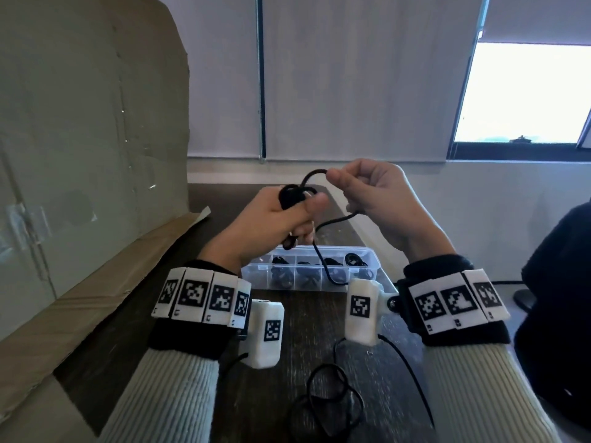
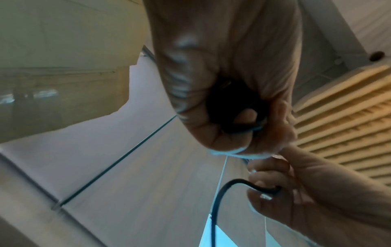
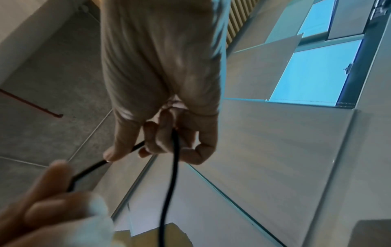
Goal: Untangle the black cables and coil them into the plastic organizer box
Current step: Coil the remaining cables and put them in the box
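My left hand (image 1: 281,215) is raised above the table and grips a small coil of black cable (image 1: 292,195) wound round its fingers; the coil (image 2: 230,108) shows inside the fist in the left wrist view. To its right, my right hand (image 1: 364,190) pinches the same cable (image 3: 174,150) between thumb and fingers. The free length (image 1: 323,251) hangs down from it toward the clear plastic organizer box (image 1: 377,266), whose compartments hold several coiled black cables. Another loose black cable (image 1: 329,398) lies tangled on the dark table near me.
A large cardboard sheet (image 1: 89,155) leans along the left side of the table (image 1: 313,327). A dark-clothed person's side (image 1: 556,298) is at the right edge. Wall and window (image 1: 524,91) lie behind.
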### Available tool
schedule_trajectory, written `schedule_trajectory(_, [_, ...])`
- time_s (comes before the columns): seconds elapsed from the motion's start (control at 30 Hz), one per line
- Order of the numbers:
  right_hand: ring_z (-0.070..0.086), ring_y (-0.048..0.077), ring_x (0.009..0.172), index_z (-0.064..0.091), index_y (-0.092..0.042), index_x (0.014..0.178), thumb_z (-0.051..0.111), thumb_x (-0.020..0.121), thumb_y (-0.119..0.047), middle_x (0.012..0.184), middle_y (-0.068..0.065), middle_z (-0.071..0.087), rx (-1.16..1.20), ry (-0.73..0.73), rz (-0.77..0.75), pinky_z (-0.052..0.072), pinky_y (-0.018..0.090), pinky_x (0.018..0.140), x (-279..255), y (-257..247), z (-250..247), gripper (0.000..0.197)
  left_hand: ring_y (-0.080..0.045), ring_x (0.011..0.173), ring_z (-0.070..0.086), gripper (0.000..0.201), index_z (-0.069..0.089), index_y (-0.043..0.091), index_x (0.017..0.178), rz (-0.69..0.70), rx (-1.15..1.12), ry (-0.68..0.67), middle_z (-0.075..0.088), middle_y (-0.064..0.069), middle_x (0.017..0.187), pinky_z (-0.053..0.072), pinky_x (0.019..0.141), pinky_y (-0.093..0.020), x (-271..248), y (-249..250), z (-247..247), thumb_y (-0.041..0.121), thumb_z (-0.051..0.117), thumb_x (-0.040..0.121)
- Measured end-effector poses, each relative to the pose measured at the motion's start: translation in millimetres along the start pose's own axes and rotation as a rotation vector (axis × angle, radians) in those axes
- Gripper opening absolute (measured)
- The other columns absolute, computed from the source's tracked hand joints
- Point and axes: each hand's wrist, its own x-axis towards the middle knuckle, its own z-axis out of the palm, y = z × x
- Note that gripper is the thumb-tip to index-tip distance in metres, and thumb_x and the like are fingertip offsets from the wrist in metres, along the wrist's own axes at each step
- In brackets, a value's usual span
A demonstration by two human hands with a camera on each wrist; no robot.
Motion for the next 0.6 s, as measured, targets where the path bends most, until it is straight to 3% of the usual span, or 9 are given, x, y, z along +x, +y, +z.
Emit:
schedule_trajectory(0.1, [0.044, 0.003, 0.052, 0.061, -0.015, 0.078, 0.066, 0.088, -0.018, 0.050, -0.015, 0.051, 0.109, -0.024, 0.000, 0.046, 0.028, 0.071, 0.6, 1.6, 3.5, 0.011, -0.009, 0.085, 0.066, 0.026, 0.060, 0.025, 0.064, 0.024, -0.106, 0.150, 0.059, 0.004, 0.065, 0.047, 0.072, -0.033, 1.0, -0.8, -1.7, 0.046, 0.055, 0.079])
schedule_trajectory(0.17, [0.046, 0.004, 0.052, 0.061, -0.013, 0.082, 0.063, 0.090, -0.013, 0.054, -0.013, 0.053, 0.201, -0.063, 0.005, 0.048, 0.039, 0.081, 0.7, 2.5, 7.1, 0.008, -0.010, 0.104, 0.063, 0.024, 0.066, 0.028, 0.067, 0.035, -0.264, 0.230, 0.069, 0.009, 0.085, 0.050, 0.087, -0.041, 2.7, -2.4, -4.0, 0.050, 0.058, 0.072])
schedule_trajectory(0.27, [0.049, 0.006, 0.051, 0.062, -0.011, 0.086, 0.059, 0.092, -0.013, 0.055, -0.011, 0.054, 0.235, -0.087, 0.021, 0.047, 0.056, 0.092, 0.4, 4.1, 17.9, 0.008, -0.009, 0.128, 0.050, 0.024, 0.062, 0.028, 0.074, 0.060, -0.422, 0.215, 0.064, 0.004, 0.127, 0.038, 0.100, -0.048, 4.7, -2.4, -7.1, 0.050, 0.053, 0.080])
schedule_trajectory(0.33, [0.051, 0.005, 0.050, 0.063, -0.011, 0.085, 0.056, 0.096, -0.017, 0.053, -0.012, 0.057, 0.177, -0.104, 0.052, 0.049, 0.055, 0.091, 0.8, 5.8, 29.9, 0.014, -0.010, 0.132, 0.047, 0.031, 0.056, 0.023, 0.095, 0.079, -0.526, 0.198, 0.057, 0.002, 0.137, 0.033, 0.106, -0.045, 7.5, -2.5, -7.8, 0.049, 0.043, 0.086])
schedule_trajectory(0.4, [0.052, 0.006, 0.049, 0.061, -0.011, 0.081, 0.052, 0.098, -0.023, 0.049, -0.013, 0.056, 0.134, -0.138, 0.113, 0.050, 0.055, 0.087, 0.6, 10.0, 41.9, 0.023, -0.009, 0.125, 0.054, 0.045, 0.053, 0.016, 0.116, 0.096, -0.616, 0.264, 0.063, 0.003, 0.128, 0.033, 0.109, -0.043, 12.5, -2.4, -7.1, 0.049, 0.034, 0.093])
schedule_trajectory(0.47, [0.050, 0.010, 0.049, 0.059, -0.009, 0.079, 0.049, 0.100, -0.030, 0.049, -0.011, 0.050, 0.095, -0.224, 0.168, 0.048, 0.062, 0.086, -1.0, 18.2, 49.7, 0.031, -0.010, 0.101, 0.067, 0.039, 0.055, 0.015, 0.102, 0.122, -0.752, 0.399, 0.071, 0.007, 0.093, 0.042, 0.102, -0.044, 14.8, -0.1, -11.0, 0.045, 0.030, 0.100])
schedule_trajectory(0.5, [0.049, 0.012, 0.049, 0.058, -0.008, 0.080, 0.047, 0.100, -0.032, 0.049, -0.010, 0.048, 0.041, -0.286, 0.186, 0.048, 0.063, 0.085, -2.6, 21.7, 52.0, 0.033, -0.009, 0.085, 0.068, 0.036, 0.051, 0.017, 0.091, 0.139, -0.800, 0.463, 0.065, 0.009, 0.076, 0.048, 0.094, -0.046, 14.7, -0.2, -15.9, 0.044, 0.030, 0.101])
schedule_trajectory(0.57, [0.046, 0.011, 0.049, 0.058, -0.010, 0.079, 0.047, 0.100, -0.035, 0.050, -0.011, 0.044, -0.096, -0.387, 0.231, 0.052, 0.059, 0.082, -6.0, 23.7, 53.0, 0.035, -0.006, 0.060, 0.056, 0.032, 0.042, 0.018, 0.082, 0.160, -0.784, 0.575, 0.049, 0.008, 0.063, 0.057, 0.073, -0.041, 11.8, 0.0, -27.4, 0.043, 0.036, 0.100])
schedule_trajectory(0.6, [0.045, 0.009, 0.049, 0.057, -0.011, 0.078, 0.047, 0.100, -0.035, 0.051, -0.011, 0.043, -0.147, -0.431, 0.249, 0.055, 0.056, 0.082, -7.5, 21.9, 50.9, 0.034, -0.006, 0.053, 0.047, 0.031, 0.041, 0.019, 0.079, 0.160, -0.698, 0.649, 0.045, 0.008, 0.062, 0.055, 0.060, -0.034, 9.8, -1.6, -33.5, 0.042, 0.040, 0.100])
